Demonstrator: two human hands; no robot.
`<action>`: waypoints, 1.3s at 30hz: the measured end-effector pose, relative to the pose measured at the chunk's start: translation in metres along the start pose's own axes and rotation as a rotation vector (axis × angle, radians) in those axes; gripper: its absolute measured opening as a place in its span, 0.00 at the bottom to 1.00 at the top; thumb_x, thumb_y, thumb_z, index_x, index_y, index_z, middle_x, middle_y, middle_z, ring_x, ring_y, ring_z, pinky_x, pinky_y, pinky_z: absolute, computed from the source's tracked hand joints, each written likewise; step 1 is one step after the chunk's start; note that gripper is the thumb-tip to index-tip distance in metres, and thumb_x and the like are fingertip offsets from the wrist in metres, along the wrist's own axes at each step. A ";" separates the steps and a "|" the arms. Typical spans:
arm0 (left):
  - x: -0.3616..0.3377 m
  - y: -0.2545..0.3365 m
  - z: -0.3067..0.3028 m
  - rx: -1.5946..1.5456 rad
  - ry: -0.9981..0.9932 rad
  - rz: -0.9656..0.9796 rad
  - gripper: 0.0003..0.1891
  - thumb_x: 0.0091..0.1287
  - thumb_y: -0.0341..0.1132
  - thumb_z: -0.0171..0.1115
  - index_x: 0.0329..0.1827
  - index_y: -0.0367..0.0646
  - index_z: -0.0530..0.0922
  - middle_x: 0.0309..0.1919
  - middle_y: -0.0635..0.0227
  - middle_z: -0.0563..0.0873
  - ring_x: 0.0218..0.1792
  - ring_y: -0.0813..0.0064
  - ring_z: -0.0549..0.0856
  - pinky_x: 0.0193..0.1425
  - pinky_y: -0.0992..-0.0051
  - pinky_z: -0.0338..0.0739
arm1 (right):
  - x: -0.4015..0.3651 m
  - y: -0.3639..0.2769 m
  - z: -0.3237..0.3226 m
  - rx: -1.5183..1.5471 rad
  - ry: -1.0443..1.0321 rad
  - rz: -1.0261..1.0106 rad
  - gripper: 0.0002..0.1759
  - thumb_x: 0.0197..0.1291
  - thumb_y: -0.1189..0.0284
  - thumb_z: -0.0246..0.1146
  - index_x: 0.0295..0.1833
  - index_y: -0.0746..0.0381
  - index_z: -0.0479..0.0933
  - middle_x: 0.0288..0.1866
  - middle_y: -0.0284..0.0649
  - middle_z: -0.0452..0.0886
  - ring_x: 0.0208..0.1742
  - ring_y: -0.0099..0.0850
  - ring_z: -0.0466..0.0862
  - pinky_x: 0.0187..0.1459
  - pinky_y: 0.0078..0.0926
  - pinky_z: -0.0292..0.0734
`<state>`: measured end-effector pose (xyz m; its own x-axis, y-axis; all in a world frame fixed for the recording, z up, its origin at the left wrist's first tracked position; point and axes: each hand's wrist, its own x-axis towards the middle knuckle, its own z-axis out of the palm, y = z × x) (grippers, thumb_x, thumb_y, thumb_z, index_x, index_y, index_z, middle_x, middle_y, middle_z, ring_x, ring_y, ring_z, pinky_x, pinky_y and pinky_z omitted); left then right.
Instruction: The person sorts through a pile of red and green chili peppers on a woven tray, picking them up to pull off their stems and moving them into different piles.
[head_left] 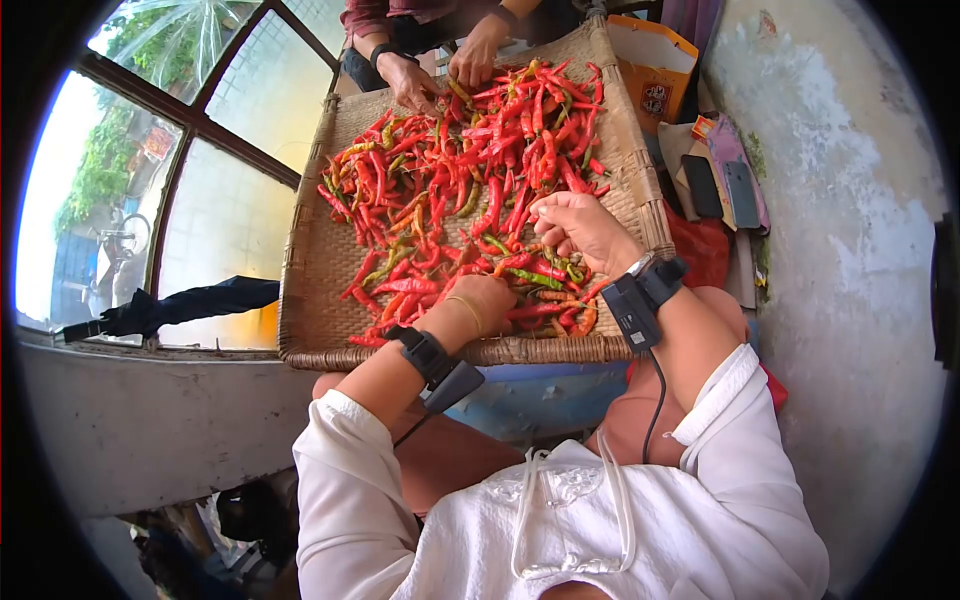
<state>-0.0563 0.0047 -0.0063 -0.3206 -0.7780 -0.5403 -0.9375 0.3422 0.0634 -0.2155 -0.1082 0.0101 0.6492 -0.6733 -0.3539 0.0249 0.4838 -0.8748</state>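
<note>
Red chili peppers, with some green and orange ones among them, cover much of a woven tray. My left hand rests low over the peppers near the tray's front edge, its fingers curled and partly hidden. Peppers touch it, but what it grips cannot be made out. Raised above the right side of the pile, my right hand is closed with thumb and forefinger pinched together. Anything between those fingertips is too small to name. A green chili pepper lies between my two hands.
Across the tray, another person's hands touch the peppers at the far edge. A folded dark umbrella lies by the window at left. Two phones and an orange box sit at right, beside the wall.
</note>
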 end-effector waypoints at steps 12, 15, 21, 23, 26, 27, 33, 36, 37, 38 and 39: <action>-0.051 -0.054 -0.027 -1.281 0.289 -0.156 0.09 0.64 0.36 0.55 0.34 0.40 0.78 0.21 0.78 0.77 0.19 0.89 0.71 0.21 0.85 0.65 | 0.001 0.018 0.002 -0.629 -0.140 0.013 0.10 0.54 0.69 0.59 0.36 0.65 0.76 0.25 0.33 0.78 0.22 0.19 0.76 0.25 0.19 0.71; -0.049 -0.072 -0.018 -1.538 0.434 -0.189 0.10 0.64 0.38 0.55 0.34 0.40 0.76 0.21 0.77 0.77 0.17 0.89 0.69 0.18 0.86 0.63 | 0.005 0.033 -0.003 -1.031 -0.146 -0.184 0.12 0.48 0.67 0.62 0.38 0.62 0.77 0.29 0.41 0.80 0.30 0.29 0.80 0.34 0.26 0.74; -0.055 -0.079 -0.020 -1.423 0.460 -0.163 0.11 0.65 0.40 0.55 0.31 0.41 0.74 0.19 0.77 0.76 0.18 0.89 0.73 0.19 0.87 0.66 | 0.002 0.033 0.012 -1.470 -0.235 -0.076 0.15 0.44 0.61 0.65 0.35 0.59 0.78 0.30 0.42 0.80 0.35 0.38 0.80 0.38 0.33 0.73; -0.054 -0.080 -0.021 -1.348 0.510 -0.147 0.11 0.64 0.39 0.55 0.31 0.40 0.74 0.19 0.76 0.76 0.17 0.88 0.73 0.20 0.85 0.69 | 0.001 0.022 0.024 -1.724 -0.258 0.098 0.15 0.42 0.58 0.65 0.29 0.58 0.76 0.28 0.42 0.79 0.35 0.40 0.80 0.37 0.34 0.73; -0.062 -0.078 -0.028 -1.456 0.537 -0.155 0.11 0.62 0.38 0.58 0.32 0.37 0.75 0.19 0.73 0.77 0.19 0.86 0.73 0.22 0.83 0.69 | 0.011 0.022 0.029 -1.805 -0.318 0.098 0.18 0.42 0.57 0.66 0.26 0.60 0.72 0.24 0.40 0.77 0.30 0.39 0.78 0.31 0.32 0.71; -0.064 -0.078 -0.029 -1.483 0.567 -0.163 0.10 0.62 0.37 0.58 0.33 0.37 0.74 0.19 0.72 0.77 0.18 0.85 0.73 0.22 0.83 0.69 | 0.016 0.020 0.028 -1.711 -0.428 0.039 0.17 0.45 0.60 0.65 0.23 0.62 0.70 0.20 0.38 0.75 0.23 0.33 0.77 0.27 0.29 0.71; -0.052 -0.075 -0.013 -1.596 0.708 -0.142 0.10 0.61 0.35 0.58 0.34 0.36 0.72 0.21 0.69 0.78 0.18 0.83 0.75 0.22 0.81 0.71 | 0.014 -0.045 0.065 -1.082 -0.434 0.333 0.09 0.54 0.68 0.58 0.30 0.63 0.72 0.18 0.30 0.71 0.15 0.17 0.69 0.19 0.16 0.64; -0.055 -0.075 -0.018 -1.580 0.717 -0.148 0.10 0.60 0.35 0.59 0.33 0.36 0.71 0.20 0.70 0.78 0.19 0.82 0.76 0.22 0.79 0.72 | 0.026 -0.055 0.080 -0.843 -0.456 0.212 0.08 0.58 0.70 0.56 0.37 0.64 0.74 0.18 0.27 0.70 0.15 0.14 0.67 0.18 0.12 0.60; -0.058 -0.077 -0.021 -1.595 0.702 -0.153 0.09 0.62 0.36 0.58 0.35 0.38 0.71 0.22 0.70 0.78 0.19 0.84 0.75 0.22 0.82 0.70 | 0.032 -0.051 0.082 -0.772 -0.437 0.215 0.08 0.58 0.69 0.56 0.37 0.64 0.74 0.18 0.27 0.70 0.16 0.14 0.66 0.18 0.12 0.60; -0.061 -0.079 -0.023 -1.610 0.685 -0.157 0.09 0.64 0.37 0.56 0.37 0.41 0.71 0.24 0.70 0.79 0.19 0.86 0.74 0.21 0.85 0.69 | 0.040 -0.046 0.082 -0.700 -0.418 0.216 0.08 0.57 0.69 0.57 0.37 0.63 0.75 0.18 0.27 0.70 0.16 0.14 0.65 0.18 0.13 0.59; -0.062 -0.080 -0.023 -1.647 0.743 -0.147 0.08 0.64 0.37 0.56 0.35 0.42 0.71 0.23 0.71 0.78 0.18 0.86 0.73 0.20 0.85 0.67 | 0.051 -0.036 0.079 -0.747 -0.406 0.285 0.08 0.57 0.69 0.58 0.36 0.63 0.75 0.19 0.27 0.71 0.17 0.13 0.66 0.19 0.13 0.60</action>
<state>0.0357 0.0128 0.0415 0.2136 -0.9563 -0.1999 0.0267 -0.1988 0.9797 -0.1230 -0.1158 0.0496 0.7774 -0.2649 -0.5706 -0.5879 0.0170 -0.8088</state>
